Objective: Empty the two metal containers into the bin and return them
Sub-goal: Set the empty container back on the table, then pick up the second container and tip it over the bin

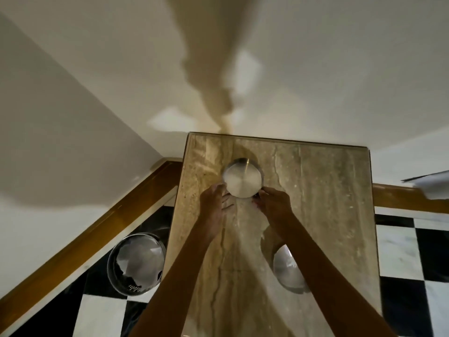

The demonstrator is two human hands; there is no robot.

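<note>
A round shallow metal container [243, 180] stands on the marble table [328, 215], near its far end. Both my hands hold it by the near rim: my left hand [216, 205] at the left side, my right hand [274, 205] pinching the right side. Its inside looks pale and bare. A second metal container [288, 272] sits on the table nearer to me, partly hidden under my right forearm. On the floor left of the table is the round metal bin [136, 263], with a pale liner inside.
The table is narrow and butts against a white wall [315, 69]. A wooden skirting [97, 234] runs along the wall's base. The floor has black and white tiles [398, 263]. A pale object [432, 186] juts in at the right edge.
</note>
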